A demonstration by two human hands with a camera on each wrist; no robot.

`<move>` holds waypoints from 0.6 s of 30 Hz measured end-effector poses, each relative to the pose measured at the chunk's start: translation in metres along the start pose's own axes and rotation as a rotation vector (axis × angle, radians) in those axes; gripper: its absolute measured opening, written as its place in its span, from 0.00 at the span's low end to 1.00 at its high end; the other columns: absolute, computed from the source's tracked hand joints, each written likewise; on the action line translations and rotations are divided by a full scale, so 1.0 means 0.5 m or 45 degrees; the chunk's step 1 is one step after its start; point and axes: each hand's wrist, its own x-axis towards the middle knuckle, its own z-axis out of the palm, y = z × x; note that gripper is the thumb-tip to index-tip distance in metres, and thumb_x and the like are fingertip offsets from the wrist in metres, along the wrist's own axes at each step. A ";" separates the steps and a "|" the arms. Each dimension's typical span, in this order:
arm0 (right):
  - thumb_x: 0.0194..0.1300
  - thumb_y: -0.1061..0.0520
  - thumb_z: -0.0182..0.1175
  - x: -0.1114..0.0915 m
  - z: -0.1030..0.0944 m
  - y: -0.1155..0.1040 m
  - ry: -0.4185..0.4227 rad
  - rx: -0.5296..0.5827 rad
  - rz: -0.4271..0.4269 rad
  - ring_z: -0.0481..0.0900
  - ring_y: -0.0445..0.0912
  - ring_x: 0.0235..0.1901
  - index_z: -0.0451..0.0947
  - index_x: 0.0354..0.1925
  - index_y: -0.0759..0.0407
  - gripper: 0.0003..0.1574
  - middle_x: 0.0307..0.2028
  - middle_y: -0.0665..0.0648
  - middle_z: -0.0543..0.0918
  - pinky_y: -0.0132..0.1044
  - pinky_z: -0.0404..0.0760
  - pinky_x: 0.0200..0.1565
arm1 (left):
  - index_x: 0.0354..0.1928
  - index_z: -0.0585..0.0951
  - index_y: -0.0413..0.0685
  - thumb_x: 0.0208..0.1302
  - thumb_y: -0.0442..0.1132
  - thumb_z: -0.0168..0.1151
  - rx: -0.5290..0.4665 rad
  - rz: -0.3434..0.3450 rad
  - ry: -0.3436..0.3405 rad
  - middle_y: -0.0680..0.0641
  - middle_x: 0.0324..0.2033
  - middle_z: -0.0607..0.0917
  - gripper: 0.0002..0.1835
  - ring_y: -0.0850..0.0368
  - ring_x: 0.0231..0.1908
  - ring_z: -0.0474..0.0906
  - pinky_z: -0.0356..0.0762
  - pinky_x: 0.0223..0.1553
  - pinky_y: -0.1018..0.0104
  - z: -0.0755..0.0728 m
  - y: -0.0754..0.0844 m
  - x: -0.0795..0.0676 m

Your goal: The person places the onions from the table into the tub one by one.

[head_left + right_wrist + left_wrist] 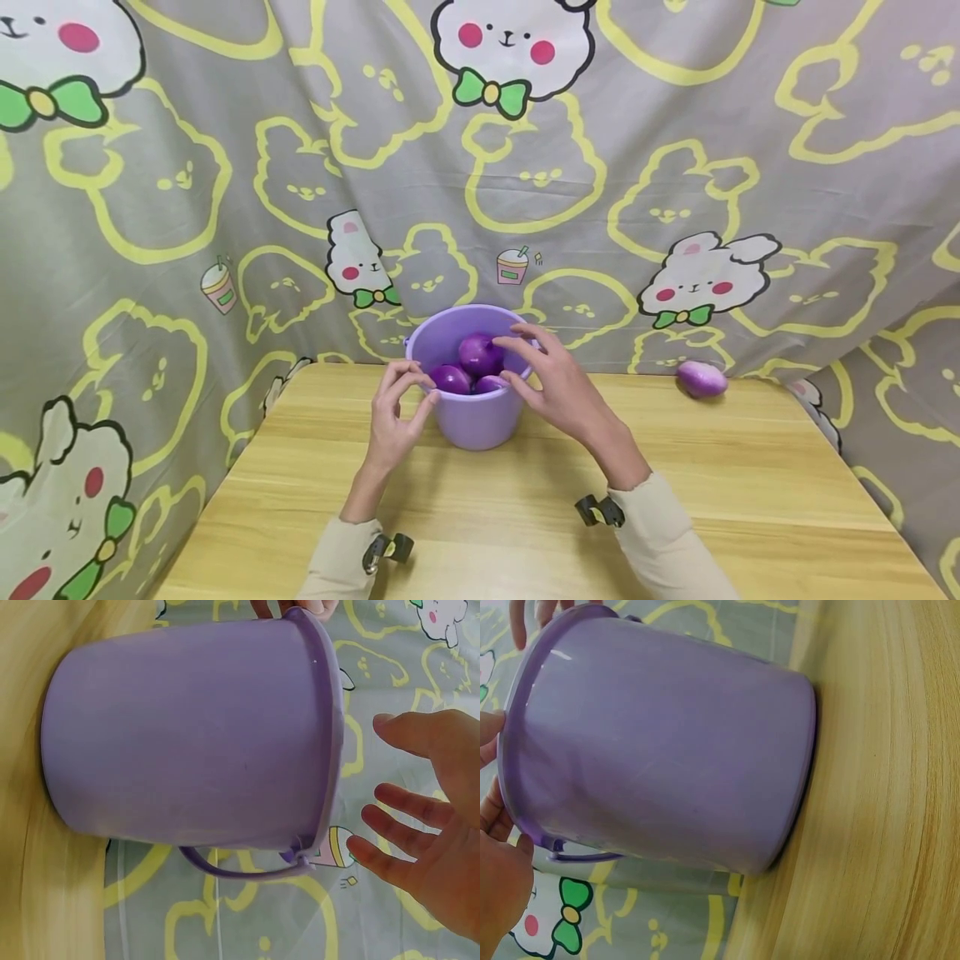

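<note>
A lavender bucket stands upright on the table and holds several glossy purple, round, onion-like things. At the bucket's near-left rim is my left hand, its thumb outside and its bent fingers over the edge, pinching the rim. In the left wrist view part of that hand shows at the rim beside the handle's joint. My right hand hovers over the bucket's right side, fingers spread and slightly bent. Seen from the right wrist, this hand is apart from the rim with nothing in its grasp.
An oblong purple thing with a pale top lies at the table's back right. The bucket's thin handle hangs down its side. Behind the wooden table hangs a grey curtain with cartoon figures, continuing along both sides.
</note>
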 end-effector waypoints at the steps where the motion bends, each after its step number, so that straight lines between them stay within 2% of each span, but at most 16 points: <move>1: 0.67 0.55 0.70 -0.003 -0.004 0.002 0.004 -0.002 -0.002 0.73 0.54 0.63 0.78 0.64 0.51 0.27 0.66 0.59 0.72 0.50 0.80 0.60 | 0.39 0.85 0.38 0.57 0.21 0.70 0.002 0.002 0.001 0.34 0.45 0.76 0.10 0.27 0.53 0.69 0.68 0.68 0.58 0.000 -0.001 0.000; 9: 0.66 0.58 0.71 -0.030 -0.038 0.021 0.053 -0.012 0.006 0.75 0.55 0.62 0.77 0.65 0.51 0.30 0.65 0.61 0.73 0.51 0.81 0.59 | 0.39 0.84 0.36 0.57 0.21 0.70 0.007 -0.010 0.002 0.36 0.45 0.77 0.09 0.44 0.56 0.72 0.68 0.68 0.58 0.001 -0.001 0.000; 14: 0.64 0.59 0.72 -0.044 -0.054 0.032 0.082 -0.018 0.014 0.74 0.56 0.63 0.77 0.65 0.52 0.32 0.66 0.61 0.72 0.54 0.78 0.62 | 0.39 0.85 0.37 0.57 0.20 0.70 0.009 0.001 0.007 0.32 0.45 0.76 0.10 0.45 0.55 0.72 0.68 0.68 0.58 0.001 -0.003 0.000; 18: 0.63 0.59 0.73 -0.053 -0.066 0.041 0.110 -0.028 0.018 0.72 0.57 0.65 0.77 0.65 0.52 0.33 0.66 0.61 0.73 0.56 0.77 0.63 | 0.39 0.85 0.38 0.57 0.20 0.70 0.013 0.002 0.004 0.34 0.44 0.77 0.10 0.46 0.55 0.72 0.67 0.68 0.58 0.001 -0.002 -0.001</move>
